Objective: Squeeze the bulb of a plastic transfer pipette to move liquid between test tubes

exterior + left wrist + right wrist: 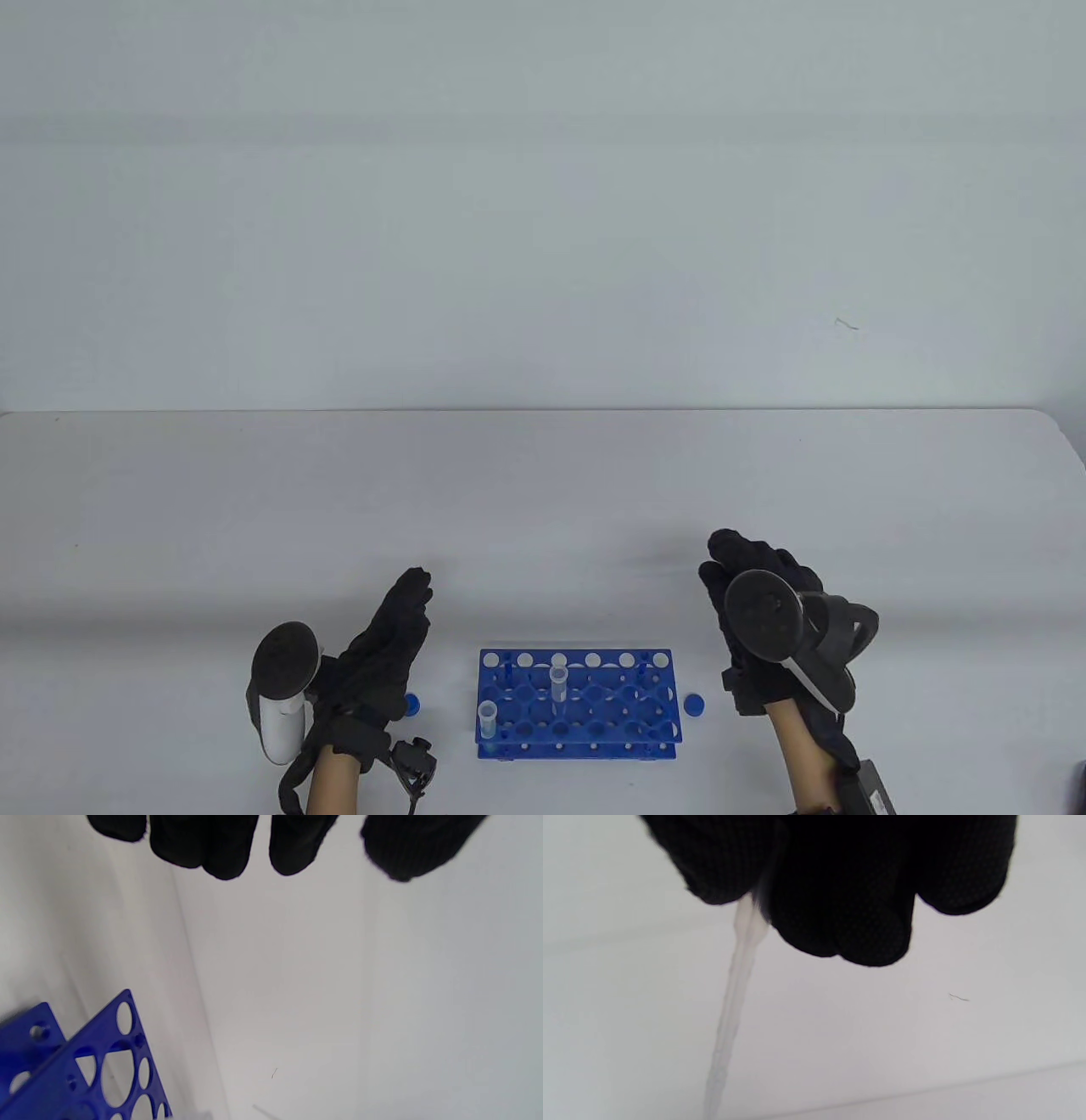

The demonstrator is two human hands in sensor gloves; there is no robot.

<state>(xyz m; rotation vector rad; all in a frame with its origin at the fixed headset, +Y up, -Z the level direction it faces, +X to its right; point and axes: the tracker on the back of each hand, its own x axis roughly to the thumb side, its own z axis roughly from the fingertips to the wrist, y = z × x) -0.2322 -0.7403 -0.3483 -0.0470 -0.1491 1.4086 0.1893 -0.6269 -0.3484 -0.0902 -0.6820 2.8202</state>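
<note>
Gripping the pipette (734, 1001) is the right hand (764, 611), fingers (840, 899) curled around the top end so the bulb is buried in the glove and only the thin stem pokes out. That stem is clear, whitish plastic, narrowing as it runs down and away from the hand in the right wrist view (in the table view it's hidden behind the hand). The hand sits right of the rack (577, 705), a bit farther back on the table (543, 492).

Left hand (382, 645) is just spread out and holding nothing, fingers (220, 844) straight and pointing away, off to the left of the rack.

Counting stuff: one blue rack with rows of round holes, and two clear tubes standing upright in it, both uncapped. One tube (558, 683) is about mid-rack, the other tube (487, 720) at the front left corner. Can't tell the liquid level in either. Two blue caps on the table: one cap (694, 704) just right of the rack, the other cap (412, 704) just left of it, beside the left hand. One pipette.
</note>
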